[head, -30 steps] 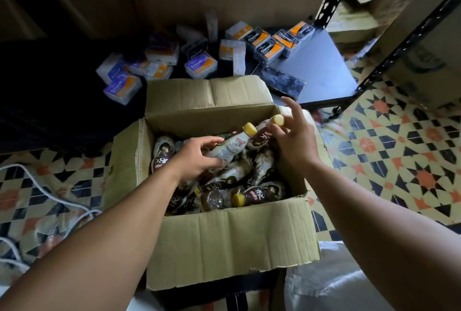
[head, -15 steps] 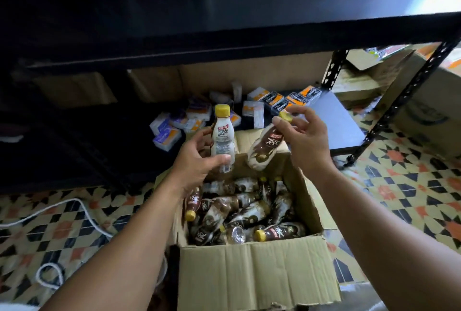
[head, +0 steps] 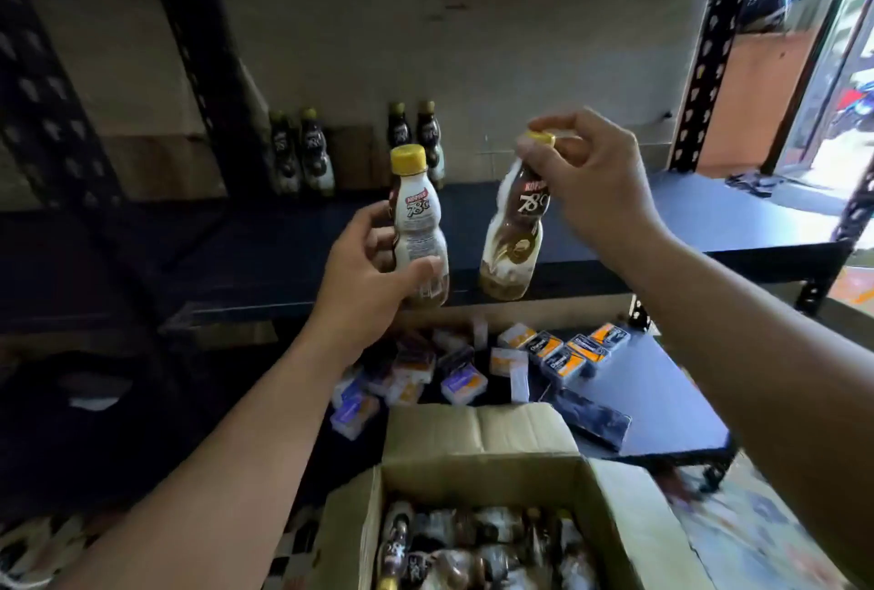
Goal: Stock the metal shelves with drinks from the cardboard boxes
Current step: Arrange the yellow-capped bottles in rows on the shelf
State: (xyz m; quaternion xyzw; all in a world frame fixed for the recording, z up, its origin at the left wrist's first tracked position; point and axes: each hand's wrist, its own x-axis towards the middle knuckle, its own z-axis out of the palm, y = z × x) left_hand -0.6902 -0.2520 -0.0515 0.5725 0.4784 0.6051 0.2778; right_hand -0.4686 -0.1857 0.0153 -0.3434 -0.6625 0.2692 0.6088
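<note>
Now lifted from cardboard box (head: 477,443) to metal shelf (head: 662,220) front: first bottle (head: 416,220) gripped in left hand (head: 364,277), second bottle (head: 513,234) cap-pinched by right hand (head: 591,182); placement likely next.

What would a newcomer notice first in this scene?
Two bottles held up before the shelf: the left hand grips one bottle round its body, the right hand pinches the other bottle by its yellow cap. Four bottles stand at the shelf's back, and an open cardboard box of more sits below.
</note>
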